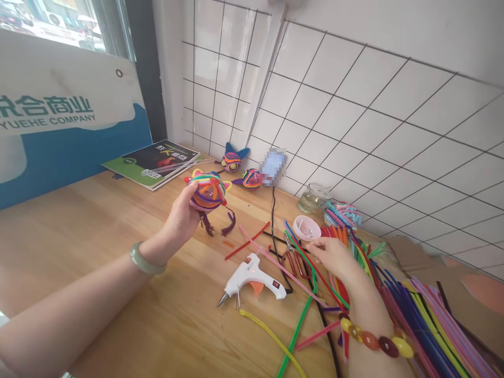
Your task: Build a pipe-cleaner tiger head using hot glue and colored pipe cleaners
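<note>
My left hand (184,212) is closed around a ball (208,191) wrapped in colorful pipe cleaners. The ball has pointed yellow and pink ears, and dark tassels hang under it. On the right, my right hand (333,257) is held over the pipe cleaners, beside a small pink bowl (307,228) and red-handled scissors (296,262). Its thumb and fingers are drawn together; anything between the tips is too small to make out. Between my hands a white glue gun (252,278) lies on the table, its nozzle pointing to the lower left.
Loose pipe cleaners, among them a yellow one (271,336), lie around the glue gun. A large colored bundle (429,320) fills the right side. Wrapped figures (232,160), a glass jar (314,197) and a black cord (273,210) are near the tiled wall. Magazines (151,163) lie back left.
</note>
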The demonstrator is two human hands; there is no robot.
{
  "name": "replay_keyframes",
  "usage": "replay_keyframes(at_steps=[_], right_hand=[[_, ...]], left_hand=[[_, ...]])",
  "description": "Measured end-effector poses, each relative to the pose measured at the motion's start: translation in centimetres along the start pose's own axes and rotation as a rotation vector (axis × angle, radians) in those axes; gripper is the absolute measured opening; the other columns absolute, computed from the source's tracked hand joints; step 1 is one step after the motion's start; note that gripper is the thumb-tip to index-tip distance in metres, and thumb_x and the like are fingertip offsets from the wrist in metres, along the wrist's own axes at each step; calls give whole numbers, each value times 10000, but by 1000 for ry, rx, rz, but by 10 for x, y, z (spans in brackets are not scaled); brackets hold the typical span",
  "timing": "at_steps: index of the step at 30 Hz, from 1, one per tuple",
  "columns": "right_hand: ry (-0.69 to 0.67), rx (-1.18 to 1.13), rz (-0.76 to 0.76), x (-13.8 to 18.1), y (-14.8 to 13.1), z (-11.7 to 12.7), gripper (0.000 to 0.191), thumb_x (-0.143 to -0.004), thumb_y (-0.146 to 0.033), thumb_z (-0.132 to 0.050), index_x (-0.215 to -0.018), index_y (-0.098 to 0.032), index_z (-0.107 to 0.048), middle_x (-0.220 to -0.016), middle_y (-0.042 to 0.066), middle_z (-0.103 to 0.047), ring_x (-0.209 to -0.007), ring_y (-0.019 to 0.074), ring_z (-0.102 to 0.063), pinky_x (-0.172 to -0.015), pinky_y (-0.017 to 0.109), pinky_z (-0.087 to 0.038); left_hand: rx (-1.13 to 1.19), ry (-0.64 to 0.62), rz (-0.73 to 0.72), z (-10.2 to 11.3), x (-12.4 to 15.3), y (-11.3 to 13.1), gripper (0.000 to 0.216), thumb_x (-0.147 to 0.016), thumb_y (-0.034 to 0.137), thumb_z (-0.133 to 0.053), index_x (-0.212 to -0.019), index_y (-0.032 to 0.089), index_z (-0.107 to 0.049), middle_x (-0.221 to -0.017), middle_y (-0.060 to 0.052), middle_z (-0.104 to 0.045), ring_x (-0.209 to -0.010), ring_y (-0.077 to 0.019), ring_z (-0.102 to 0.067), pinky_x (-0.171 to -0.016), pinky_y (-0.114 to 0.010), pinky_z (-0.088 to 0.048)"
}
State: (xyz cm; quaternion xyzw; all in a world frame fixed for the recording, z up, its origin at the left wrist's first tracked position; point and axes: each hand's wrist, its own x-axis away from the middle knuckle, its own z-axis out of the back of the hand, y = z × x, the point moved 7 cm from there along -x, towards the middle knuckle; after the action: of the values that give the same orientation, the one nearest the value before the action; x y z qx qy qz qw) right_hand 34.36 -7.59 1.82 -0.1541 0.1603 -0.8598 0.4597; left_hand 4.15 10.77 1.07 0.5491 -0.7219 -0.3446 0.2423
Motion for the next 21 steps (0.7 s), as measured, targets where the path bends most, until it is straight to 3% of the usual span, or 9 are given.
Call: replay_keyframes(at_steps=[5,10,18,21], right_hand=[[-250,-76,101,22,-48,-36,282,-788,-409,-533,-651,-185,-634,-559,8,-635,-507,144,-551,-515,250,-371],[-503,-80,227,51,-84,-64,172,-759,-343,-606,-760,-186,-676,-724,9,-685,-653,146,-589,-551,228,-365],[-710,-95,304,50,-94,-90,270,-754,-423,-654,-706,-159,-623,-636,-45,-518,-556,83,-423,-476,197,-283],[-837,-253,307,52,-91,-87,346,-787,-503,-617,-744,-159,-624,-626,-52,-495,-527,70,-395,-477,193,-290]], left_hand=[[21,-71,-2,-4,-1,4,312,-865,417,-561,-1059,185,-638,-1108,-67,-696,-1071,-260,-637,-816,-379,-578],[26,-62,16,-2,-3,0,324,-852,418,-587,-1081,192,-624,-1104,-71,-701,-1088,-274,-636,-829,-400,-573],[71,-107,130,-2,-5,-11,415,-877,498,-525,-1128,180,-614,-1160,-85,-674,-1093,-257,-628,-854,-395,-559],[75,-154,148,-4,-4,-12,408,-882,481,-524,-1154,189,-608,-1184,-81,-664,-1097,-253,-621,-881,-399,-545]])
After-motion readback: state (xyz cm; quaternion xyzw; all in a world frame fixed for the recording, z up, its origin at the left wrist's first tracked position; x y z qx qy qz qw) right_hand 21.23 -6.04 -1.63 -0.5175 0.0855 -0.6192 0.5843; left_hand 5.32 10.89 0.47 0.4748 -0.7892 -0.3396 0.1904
